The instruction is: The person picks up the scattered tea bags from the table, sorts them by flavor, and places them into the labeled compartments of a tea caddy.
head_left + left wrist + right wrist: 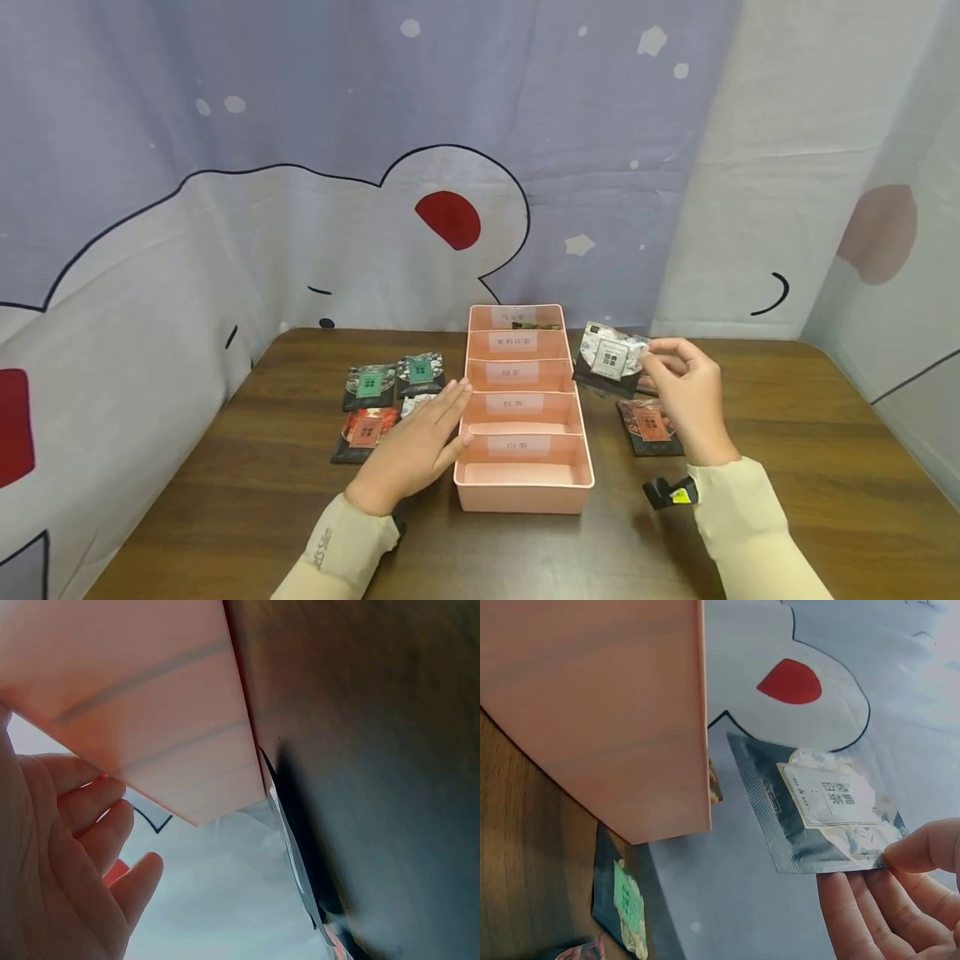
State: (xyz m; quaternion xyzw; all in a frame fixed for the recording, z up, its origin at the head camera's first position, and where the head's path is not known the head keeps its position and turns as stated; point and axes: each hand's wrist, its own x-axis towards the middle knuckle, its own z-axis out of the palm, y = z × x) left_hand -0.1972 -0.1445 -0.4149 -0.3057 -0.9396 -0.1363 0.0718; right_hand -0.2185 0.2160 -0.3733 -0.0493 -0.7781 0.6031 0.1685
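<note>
While right grip pinches one sachet, outstretched left grip touches one five-compartment box.

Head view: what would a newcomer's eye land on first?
Probably the pink five-compartment box in the middle of the wooden table, with the left hand at its left edge. Next, the white-labelled packet that the right hand pinches to the right of the box. Behind, the bold red patch on the backdrop stands out.
</note>
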